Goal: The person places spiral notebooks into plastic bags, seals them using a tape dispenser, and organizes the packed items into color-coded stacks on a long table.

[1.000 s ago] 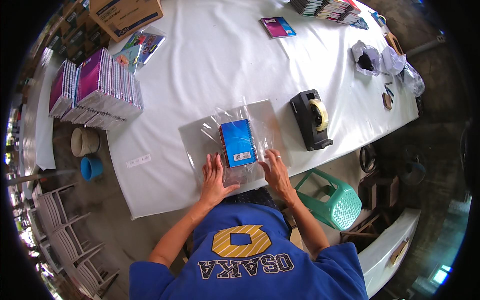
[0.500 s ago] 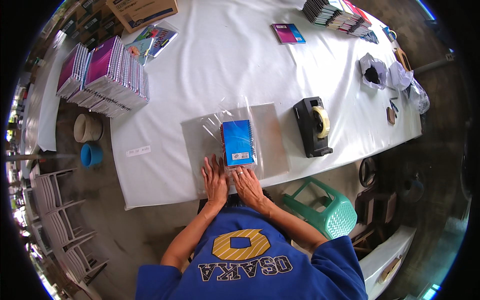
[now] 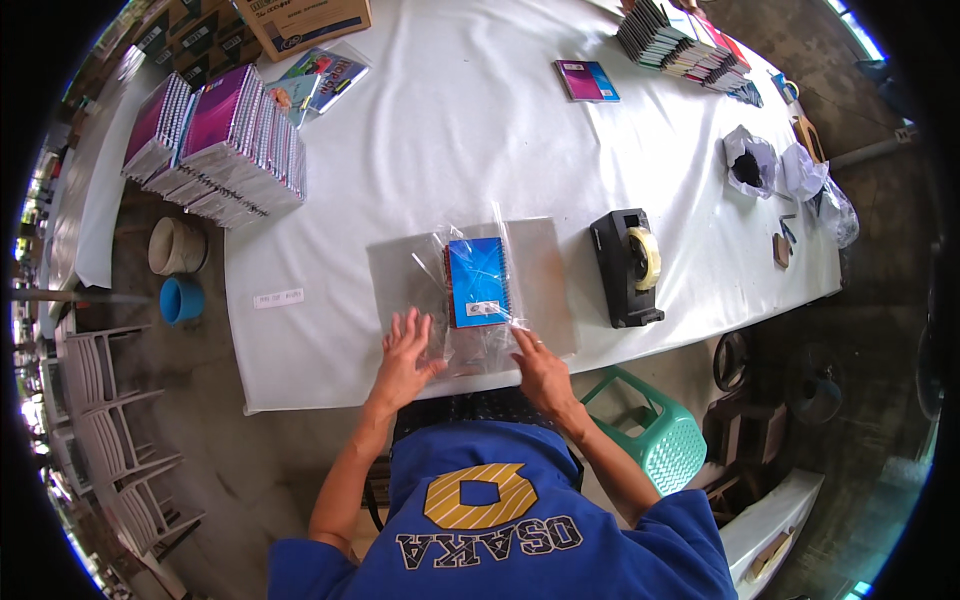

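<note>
A blue spiral notebook point(image 3: 478, 278) lies with a white label at its lower end, on a grey mat point(image 3: 545, 270) near the table's front edge. Loose clear plastic wrap point(image 3: 470, 350) surrounds the notebook and glints above and below it. Left of the notebook's lower end, my left hand point(image 3: 405, 352) is open, palm down, fingers spread over the mat and the wrap's edge. By the lower right corner, my right hand point(image 3: 541, 370) has its fingertips drawn together on the edge of the wrap. A ring shows on one of its fingers.
A black tape dispenser point(image 3: 625, 270) stands right of the mat. Stacked spiral notebooks point(image 3: 235, 140) are at far left, another stack point(image 3: 680, 50) at far right. A purple-and-blue notebook point(image 3: 588, 81) lies at the back. Below the front edge stands a green stool point(image 3: 665, 440).
My hands have moved apart from the notebook's lower edge, left hand leftward with fingers spreading, right hand rightward to the wrap's corner. The wrap below the notebook now lies spread out.
</note>
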Action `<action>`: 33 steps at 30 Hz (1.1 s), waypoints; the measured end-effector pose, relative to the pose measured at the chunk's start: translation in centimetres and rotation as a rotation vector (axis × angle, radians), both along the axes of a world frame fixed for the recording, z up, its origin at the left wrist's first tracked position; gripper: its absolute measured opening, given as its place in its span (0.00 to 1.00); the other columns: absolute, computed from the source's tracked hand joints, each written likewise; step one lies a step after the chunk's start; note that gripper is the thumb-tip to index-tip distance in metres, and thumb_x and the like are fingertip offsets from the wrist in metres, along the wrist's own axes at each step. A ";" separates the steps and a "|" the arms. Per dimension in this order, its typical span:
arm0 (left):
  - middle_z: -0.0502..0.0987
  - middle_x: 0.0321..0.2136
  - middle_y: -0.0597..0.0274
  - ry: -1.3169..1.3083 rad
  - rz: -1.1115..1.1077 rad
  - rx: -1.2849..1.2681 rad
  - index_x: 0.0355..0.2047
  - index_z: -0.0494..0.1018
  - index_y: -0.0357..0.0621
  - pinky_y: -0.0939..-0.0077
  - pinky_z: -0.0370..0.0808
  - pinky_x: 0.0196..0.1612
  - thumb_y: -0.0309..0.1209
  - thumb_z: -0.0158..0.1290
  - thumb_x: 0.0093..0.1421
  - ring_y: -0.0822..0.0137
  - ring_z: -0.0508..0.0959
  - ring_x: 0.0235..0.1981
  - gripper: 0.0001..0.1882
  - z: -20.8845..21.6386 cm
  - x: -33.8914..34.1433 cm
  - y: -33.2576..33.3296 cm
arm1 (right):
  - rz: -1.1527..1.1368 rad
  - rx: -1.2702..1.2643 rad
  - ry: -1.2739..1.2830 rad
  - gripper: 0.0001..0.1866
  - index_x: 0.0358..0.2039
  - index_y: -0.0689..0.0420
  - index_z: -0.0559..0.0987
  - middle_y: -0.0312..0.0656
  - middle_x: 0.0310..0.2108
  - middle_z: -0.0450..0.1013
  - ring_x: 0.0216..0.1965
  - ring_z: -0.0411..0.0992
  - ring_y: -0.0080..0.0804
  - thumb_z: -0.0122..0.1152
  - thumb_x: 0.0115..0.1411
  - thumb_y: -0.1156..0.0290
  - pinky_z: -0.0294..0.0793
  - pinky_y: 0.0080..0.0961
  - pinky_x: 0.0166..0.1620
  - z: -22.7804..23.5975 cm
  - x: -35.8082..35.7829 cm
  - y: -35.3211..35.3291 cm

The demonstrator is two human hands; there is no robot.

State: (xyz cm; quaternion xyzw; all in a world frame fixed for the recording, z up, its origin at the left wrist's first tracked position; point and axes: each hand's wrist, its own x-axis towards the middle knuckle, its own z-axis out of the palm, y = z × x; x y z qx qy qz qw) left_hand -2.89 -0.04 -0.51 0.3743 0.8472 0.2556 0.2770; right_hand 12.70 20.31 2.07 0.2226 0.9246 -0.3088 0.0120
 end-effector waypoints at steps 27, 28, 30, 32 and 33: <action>0.45 0.67 0.40 0.053 0.183 -0.081 0.51 0.75 0.41 0.31 0.41 0.63 0.62 0.43 0.61 0.39 0.33 0.69 0.37 -0.9 -5.9 10.4 | -0.182 -0.069 0.139 0.19 0.45 0.66 0.70 0.58 0.46 0.67 0.41 0.68 0.56 0.58 0.62 0.63 0.69 0.43 0.45 -3.8 -12.7 7.7; 0.44 0.68 0.39 0.057 0.150 -0.104 0.50 0.76 0.41 0.30 0.40 0.62 0.62 0.43 0.61 0.38 0.31 0.69 0.36 -1.0 -6.0 10.6 | -0.184 -0.071 0.138 0.19 0.45 0.66 0.70 0.58 0.46 0.67 0.41 0.68 0.56 0.58 0.62 0.63 0.69 0.43 0.45 -3.9 -12.5 7.8; 0.47 0.67 0.38 0.087 0.163 -0.036 0.52 0.74 0.43 0.35 0.42 0.64 0.59 0.47 0.61 0.40 0.35 0.69 0.34 -0.8 -5.1 10.4 | -0.158 -0.161 0.186 0.23 0.48 0.63 0.67 0.55 0.48 0.67 0.45 0.69 0.50 0.62 0.59 0.62 0.69 0.42 0.49 -4.0 -11.6 8.2; 0.50 0.66 0.37 0.126 0.208 0.014 0.55 0.73 0.44 0.40 0.44 0.65 0.56 0.50 0.61 0.42 0.39 0.69 0.32 -1.5 -4.3 8.2 | -0.174 -0.573 0.240 0.27 0.50 0.60 0.64 0.52 0.49 0.67 0.49 0.68 0.46 0.66 0.56 0.66 0.68 0.41 0.52 -1.0 -11.5 7.3; 0.54 0.64 0.39 -0.129 0.277 0.334 0.59 0.67 0.46 0.48 0.49 0.66 0.49 0.56 0.58 0.47 0.47 0.68 0.32 -2.4 -4.0 6.8 | -0.198 -0.973 0.285 0.32 0.52 0.57 0.61 0.50 0.51 0.66 0.53 0.67 0.43 0.70 0.52 0.69 0.67 0.40 0.55 0.5 -11.2 6.7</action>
